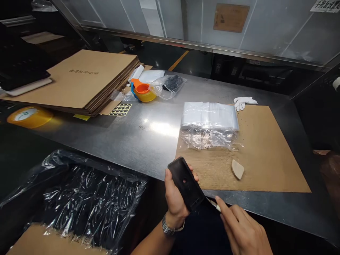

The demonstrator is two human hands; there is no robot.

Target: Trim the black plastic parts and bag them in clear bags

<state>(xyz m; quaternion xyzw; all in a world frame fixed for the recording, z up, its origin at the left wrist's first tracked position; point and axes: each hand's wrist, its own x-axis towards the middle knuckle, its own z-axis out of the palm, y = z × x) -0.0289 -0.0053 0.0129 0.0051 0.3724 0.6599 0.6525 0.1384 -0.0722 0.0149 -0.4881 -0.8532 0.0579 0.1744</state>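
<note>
a hollow black part (190, 193) is held at the near edge of the bench (127, 148) by the left hand (176, 198), which is clamped on it, the thumb along one long side and fingertips showing at the other. a slim tool (215, 204) is pinched in the right hand (243, 225), its point turned to the part's lower corner; whether contact is made cannot be told.

the likeliest trouble is judged to be a slip: if the point is pushed too hard or skids off the rim, the left palm or wrist, close below that corner, could be nicked. no cover is worn on the fingers, and a white glove (245, 102) is left lying at the far side. the rim could also be gouged by a tool set too steeply. should the left grip be loosened, the part could be dropped past the edge, since only the hand is seen bearing it. by stray scraps, the clear bags (209, 116) on the cardboard sheet (261, 156) might be dirtied.
</note>
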